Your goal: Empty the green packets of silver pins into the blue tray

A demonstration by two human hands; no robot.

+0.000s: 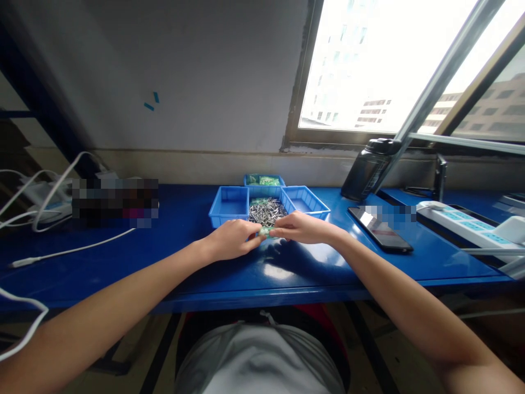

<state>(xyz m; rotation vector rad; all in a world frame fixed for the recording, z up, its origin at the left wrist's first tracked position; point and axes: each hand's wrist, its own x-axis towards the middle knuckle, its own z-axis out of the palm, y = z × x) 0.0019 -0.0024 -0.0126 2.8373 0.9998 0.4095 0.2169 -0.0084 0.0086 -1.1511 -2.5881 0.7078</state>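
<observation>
Between the fingertips of my left hand (235, 238) and my right hand (301, 227) is a small green-tinted plastic bag (266, 232). Both hands are closed on it, one at each side, just in front of the blue bins. Behind the bag, the middle blue bin holds a heap of small silver metal pieces (267, 209), like rivets or screws; their exact kind is too small to tell. A left blue bin (229, 205) and a right blue bin (304, 200) flank it. My fingers partly hide the bag and the middle bin's front.
Another blue bin (263, 179) with green bags stands at the back. To the right are a black bottle (366, 168), a smartphone (380, 230) and a white power strip (467, 224). White cables (77, 249) lie at left on the blue table (197, 279).
</observation>
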